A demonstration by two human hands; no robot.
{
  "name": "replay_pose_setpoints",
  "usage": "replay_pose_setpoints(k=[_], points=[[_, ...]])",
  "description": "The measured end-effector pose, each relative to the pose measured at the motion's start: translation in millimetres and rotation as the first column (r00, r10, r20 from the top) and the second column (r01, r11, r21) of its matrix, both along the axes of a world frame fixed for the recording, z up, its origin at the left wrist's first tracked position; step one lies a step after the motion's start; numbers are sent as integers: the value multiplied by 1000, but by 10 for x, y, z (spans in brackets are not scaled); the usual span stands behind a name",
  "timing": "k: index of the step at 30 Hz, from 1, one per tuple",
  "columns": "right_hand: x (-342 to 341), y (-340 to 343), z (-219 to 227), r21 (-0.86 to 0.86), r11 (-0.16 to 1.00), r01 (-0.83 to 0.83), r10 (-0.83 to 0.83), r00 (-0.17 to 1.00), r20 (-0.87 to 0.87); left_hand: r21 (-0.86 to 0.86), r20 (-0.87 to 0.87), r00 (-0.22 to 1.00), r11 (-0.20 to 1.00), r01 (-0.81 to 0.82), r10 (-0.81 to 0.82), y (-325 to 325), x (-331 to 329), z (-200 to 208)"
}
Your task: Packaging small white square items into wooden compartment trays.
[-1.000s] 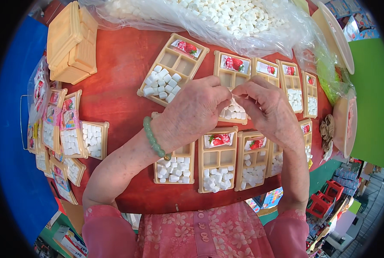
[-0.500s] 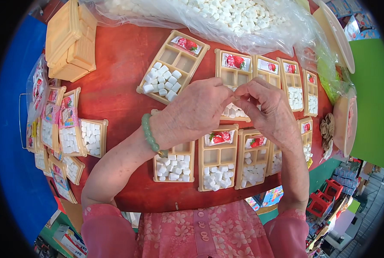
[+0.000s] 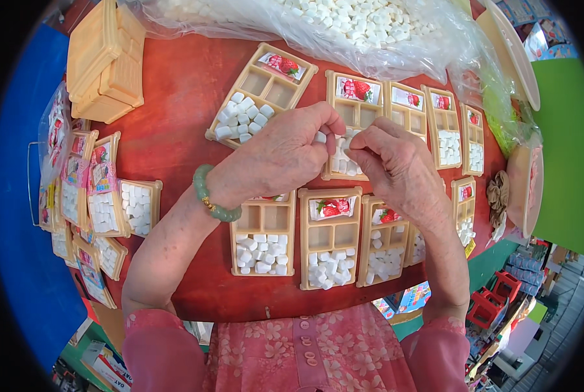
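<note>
A small white marshmallow [image 3: 320, 137] shows between the thumb and fingers of my left hand [image 3: 279, 157]. My right hand [image 3: 403, 166] is a short way to its right, thumb and fingertips pinched together; whatever they hold is too small or hidden to make out. Both hands hover over a tan compartment tray [image 3: 329, 88] with a strawberry-printed sachet [image 3: 357, 90] in its top section and marshmallows below, partly covered by my fingers. Back left of it lies a tilted tray [image 3: 255, 57] of the same kind. Nearer me is another tray [image 3: 305, 238] with a sachet and marshmallows.
A large clear plastic bag [image 3: 292, 32] of loose marshmallows spreads along the back of the red table [image 3: 174, 85]. Empty tan trays [image 3: 109, 59] are stacked at the back left. Filled packs [image 3: 105, 183] crowd the left edge. A brown cloth [image 3: 498, 196] lies at the right.
My hands have drawn apart, the left one shifting left with its wrist turned. The marshmallow in my left fingers now shows, and more of the tray's marshmallows are uncovered.
</note>
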State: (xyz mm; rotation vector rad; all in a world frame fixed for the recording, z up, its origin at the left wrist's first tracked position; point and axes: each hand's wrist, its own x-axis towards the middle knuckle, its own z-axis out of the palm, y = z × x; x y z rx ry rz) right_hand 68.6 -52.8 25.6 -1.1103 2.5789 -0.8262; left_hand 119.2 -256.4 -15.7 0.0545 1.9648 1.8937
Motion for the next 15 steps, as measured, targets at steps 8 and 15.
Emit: replay_pose_setpoints(k=[8,15], points=[[6,-10,-9,70,997,-42,47,997,-67,44,-11,999,998,-45,46,-4,-9,148],[15,-11,-43,11,1000,11,-11,1000,-2,52,-20,995,994,-94,95,24,-24,108]])
